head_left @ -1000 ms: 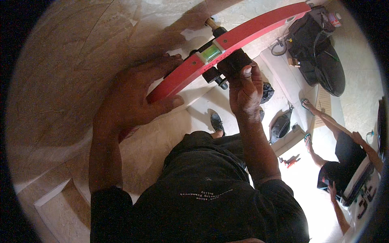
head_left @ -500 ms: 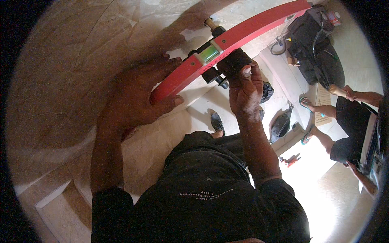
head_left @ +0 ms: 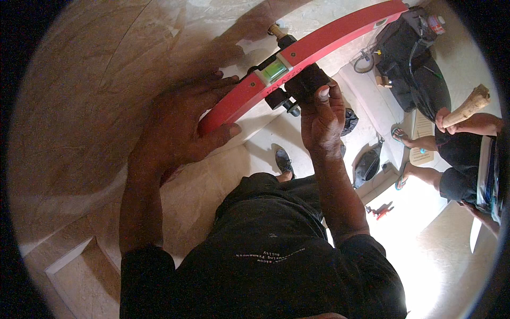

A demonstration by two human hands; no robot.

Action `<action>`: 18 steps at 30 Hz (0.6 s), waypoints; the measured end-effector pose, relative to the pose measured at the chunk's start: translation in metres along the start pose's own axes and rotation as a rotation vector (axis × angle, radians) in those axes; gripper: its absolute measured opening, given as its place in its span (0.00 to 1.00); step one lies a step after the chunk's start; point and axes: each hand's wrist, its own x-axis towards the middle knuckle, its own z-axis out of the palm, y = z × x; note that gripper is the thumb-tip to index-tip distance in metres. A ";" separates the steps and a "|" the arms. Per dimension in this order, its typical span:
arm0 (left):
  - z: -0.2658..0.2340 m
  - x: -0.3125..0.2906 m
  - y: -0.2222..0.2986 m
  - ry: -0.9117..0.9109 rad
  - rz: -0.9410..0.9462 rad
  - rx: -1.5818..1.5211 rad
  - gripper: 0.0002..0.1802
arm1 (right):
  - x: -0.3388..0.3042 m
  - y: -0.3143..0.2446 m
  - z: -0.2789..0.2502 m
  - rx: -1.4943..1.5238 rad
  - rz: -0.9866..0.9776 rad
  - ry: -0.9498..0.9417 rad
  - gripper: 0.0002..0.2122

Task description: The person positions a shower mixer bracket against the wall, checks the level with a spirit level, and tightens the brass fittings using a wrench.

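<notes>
A red spirit level [head_left: 332, 38] with a green vial runs slantwise along the stone-patterned wall, bowed by the lens. Its lower left end sits in the grip of my left hand [head_left: 178, 125], thumb on the near side and fingers on the wall side. My right hand [head_left: 322, 122] pinches a black square block [head_left: 308, 82] just under the level's vial. Beside that block, a dark fitting with a round end [head_left: 290, 106] juts out. Behind the level, a brass pipe stub [head_left: 275, 30] comes out of a hole in the wall. The level partly hides the black fitting between them.
At the right, another person's hand [head_left: 443, 121] holds a pale wooden stick [head_left: 467, 106]. A black bag [head_left: 409, 74] and a black pouch [head_left: 367, 164] lie beyond my right arm. A small red object [head_left: 381, 211] is on the bright floor. A recessed niche [head_left: 87, 276] opens at lower left.
The other person's hand has swung the wooden stick up, so more of it shows. My hands, the level and the black block have hardly moved.
</notes>
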 end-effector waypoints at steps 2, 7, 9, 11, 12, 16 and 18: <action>0.001 0.001 0.001 -0.008 -0.002 -0.012 0.32 | -0.001 -0.001 0.001 -0.001 0.019 0.021 0.19; -0.002 0.000 0.006 -0.006 -0.022 0.008 0.32 | 0.000 0.001 0.002 -0.028 -0.014 0.041 0.25; -0.001 0.002 0.001 0.013 0.023 -0.024 0.31 | 0.000 0.001 0.001 -0.027 -0.015 0.047 0.25; 0.003 0.003 -0.004 0.030 0.046 -0.060 0.31 | 0.000 0.000 -0.002 0.010 0.015 -0.012 0.20; 0.005 0.003 -0.007 0.040 0.053 -0.086 0.31 | 0.000 0.000 -0.002 0.011 0.016 -0.012 0.20; 0.006 0.004 -0.011 0.003 0.062 0.015 0.31 | 0.001 -0.001 0.000 0.000 0.018 0.002 0.20; 0.000 0.003 -0.001 0.041 0.087 -0.052 0.31 | 0.001 -0.002 0.000 -0.006 0.020 0.008 0.20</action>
